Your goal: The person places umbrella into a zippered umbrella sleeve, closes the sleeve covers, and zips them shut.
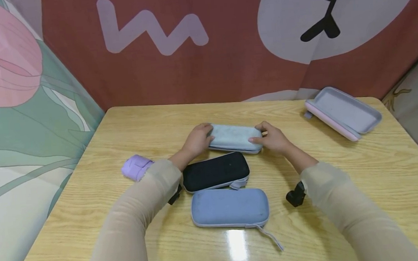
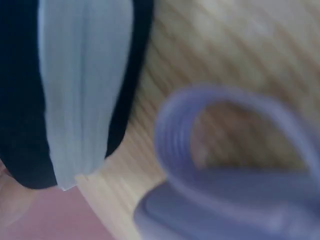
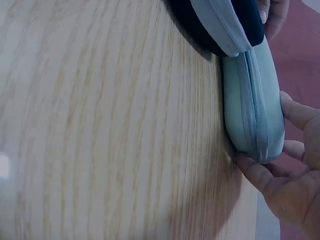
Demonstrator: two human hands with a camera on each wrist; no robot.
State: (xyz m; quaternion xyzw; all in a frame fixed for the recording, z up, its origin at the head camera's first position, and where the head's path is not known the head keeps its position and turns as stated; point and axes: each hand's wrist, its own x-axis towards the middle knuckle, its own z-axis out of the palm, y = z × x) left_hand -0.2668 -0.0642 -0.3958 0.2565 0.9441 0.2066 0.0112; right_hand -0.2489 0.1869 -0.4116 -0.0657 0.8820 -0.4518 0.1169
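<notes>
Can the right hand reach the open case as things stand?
Probably yes: the right hand grips the light-blue zippered case, but only tabletop lies between that hand and the open case.

Closed pale-blue zippered case (image 1: 233, 138) between left hand (image 1: 198, 140) and right hand (image 1: 273, 139).

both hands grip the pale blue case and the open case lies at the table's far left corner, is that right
Not quite: the head view shows the open case at the far right corner of the table. The left hand and right hand do grip the pale blue case.
</notes>
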